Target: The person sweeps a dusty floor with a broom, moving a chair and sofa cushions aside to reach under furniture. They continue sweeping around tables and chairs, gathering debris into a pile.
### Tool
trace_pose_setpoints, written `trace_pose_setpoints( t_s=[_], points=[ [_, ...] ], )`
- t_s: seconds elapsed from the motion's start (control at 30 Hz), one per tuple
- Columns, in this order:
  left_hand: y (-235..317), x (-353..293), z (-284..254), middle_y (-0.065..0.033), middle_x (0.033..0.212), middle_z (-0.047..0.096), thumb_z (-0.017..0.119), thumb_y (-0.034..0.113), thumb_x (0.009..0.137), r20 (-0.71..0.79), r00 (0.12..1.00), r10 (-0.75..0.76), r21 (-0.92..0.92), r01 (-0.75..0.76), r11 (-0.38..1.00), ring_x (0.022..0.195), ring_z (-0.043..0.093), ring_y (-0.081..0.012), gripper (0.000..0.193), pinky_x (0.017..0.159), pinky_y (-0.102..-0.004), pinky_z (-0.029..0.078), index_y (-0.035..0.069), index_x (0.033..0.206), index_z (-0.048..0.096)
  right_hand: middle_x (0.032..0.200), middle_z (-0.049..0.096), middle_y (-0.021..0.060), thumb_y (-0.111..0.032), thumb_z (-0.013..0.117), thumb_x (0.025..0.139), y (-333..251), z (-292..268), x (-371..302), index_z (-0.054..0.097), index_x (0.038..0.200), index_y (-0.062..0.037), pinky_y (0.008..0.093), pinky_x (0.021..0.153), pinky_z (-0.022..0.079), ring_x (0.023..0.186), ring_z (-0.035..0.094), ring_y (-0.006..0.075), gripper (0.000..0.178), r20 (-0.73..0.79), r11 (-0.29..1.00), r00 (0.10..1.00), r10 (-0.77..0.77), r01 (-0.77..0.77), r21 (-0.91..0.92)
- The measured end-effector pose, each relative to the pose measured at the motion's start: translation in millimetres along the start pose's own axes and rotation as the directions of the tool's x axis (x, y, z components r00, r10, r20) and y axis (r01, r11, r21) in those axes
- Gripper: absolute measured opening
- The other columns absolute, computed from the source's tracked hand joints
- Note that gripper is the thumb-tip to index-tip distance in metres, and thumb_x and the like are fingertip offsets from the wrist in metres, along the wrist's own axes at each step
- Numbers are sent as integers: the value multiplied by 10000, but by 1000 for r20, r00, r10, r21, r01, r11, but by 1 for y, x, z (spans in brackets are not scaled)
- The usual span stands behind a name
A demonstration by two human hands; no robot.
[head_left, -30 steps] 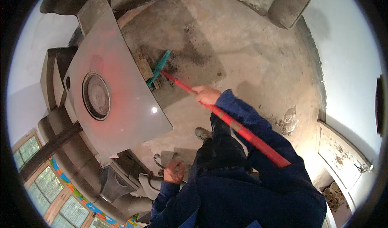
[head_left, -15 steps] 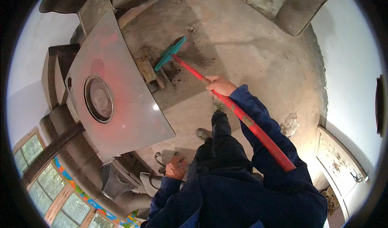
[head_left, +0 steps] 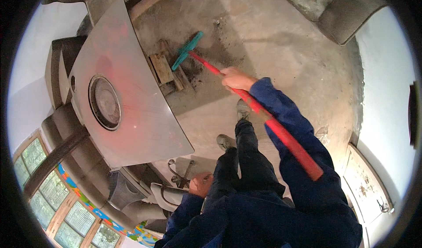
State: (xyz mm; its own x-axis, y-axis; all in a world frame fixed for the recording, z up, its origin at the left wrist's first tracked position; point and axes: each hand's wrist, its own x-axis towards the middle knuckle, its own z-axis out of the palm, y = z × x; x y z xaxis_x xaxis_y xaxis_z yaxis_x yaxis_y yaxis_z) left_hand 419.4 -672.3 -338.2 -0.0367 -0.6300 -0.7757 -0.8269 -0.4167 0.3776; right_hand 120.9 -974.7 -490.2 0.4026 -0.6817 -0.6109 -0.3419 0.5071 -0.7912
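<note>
Red-handled, teal-headed broom (head_left: pixel 256 107) is clamped partway along by my right hand (head_left: pixel 237 79), likely for control; left hand (head_left: pixel 201 184), can't tell.

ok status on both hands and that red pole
Right hand gripping red pole. Left hand off it. Teal head at pole's far end. Wood pieces close on its left, possibly in the way.

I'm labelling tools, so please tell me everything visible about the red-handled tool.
The red-handled tool has a long red handle, scuffed in brownish patches, and a narrow teal head, perhaps plastic, set crosswise at its far end. It slants from over the right sleeve toward the floor, the head beside some wooden pieces. The right hand's grip closes around the handle; whether the head touches the floor is unclear.
</note>
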Motion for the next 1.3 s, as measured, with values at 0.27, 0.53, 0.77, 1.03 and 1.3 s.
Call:
trace_pose_setpoints(
  t_s=[0.27, 0.53, 0.77, 1.03, 1.3],
  points=[
    [-69, 61, 48, -146, 906, 709, 648, 280, 869, 129, 992, -10, 103, -3, 995, 851, 691, -337, 228, 736, -420, 547, 85, 966, 714, 644, 529, 30, -102, 555, 820, 32, -11, -48, 569, 1259, -54, 318, 407, 391, 462, 498, 141, 442, 6, 940, 990, 142, -136, 311],
    [-163, 176, 86, -151, 862, 712, 669, 297, 883, -99, 995, 15, -162, -31, 986, 759, 682, -257, 270, 688, -363, 536, 37, 948, 709, 783, 601, 79, -136, 502, 904, 54, 0, -64, 452, 1422, -73, 249, 423, 336, 448, 429, 103, 525, 97, 491, 977, 191, -180, 852],
    [-209, 325, 105, -178, 864, 693, 618, 191, 871, -461, 873, 160, -84, -222, 971, 836, 672, -338, 174, 739, -397, 521, 32, 872, 690, 888, 633, 171, -404, 417, 939, 72, 36, -31, 477, 1343, 4, 305, 545, 453, 590, 574, 216, 577, -421, 309, 882, -212, 469, 827],
    [-241, 545, 64, -185, 1190, 621, 691, 317, 872, -785, 607, -124, -233, -105, 967, 1050, 611, -330, 458, 829, -433, 506, -23, 1170, 618, 936, 584, 116, -290, 544, 915, 114, 69, 20, 546, 1120, 6, 288, 535, 449, 573, 584, 185, 359, -797, 566, 471, -378, 799, 204],
    [-212, 606, 31, -301, 1139, 627, 672, 533, 817, -731, 680, -52, 117, 200, 973, 1052, 609, -417, 762, 915, -499, 474, -114, 1205, 561, 1071, 583, 107, -404, 550, 967, 147, 72, 17, 587, 1082, 15, 262, 453, 417, 512, 554, 145, 436, -737, 784, 642, -212, 562, 264]
  ],
)
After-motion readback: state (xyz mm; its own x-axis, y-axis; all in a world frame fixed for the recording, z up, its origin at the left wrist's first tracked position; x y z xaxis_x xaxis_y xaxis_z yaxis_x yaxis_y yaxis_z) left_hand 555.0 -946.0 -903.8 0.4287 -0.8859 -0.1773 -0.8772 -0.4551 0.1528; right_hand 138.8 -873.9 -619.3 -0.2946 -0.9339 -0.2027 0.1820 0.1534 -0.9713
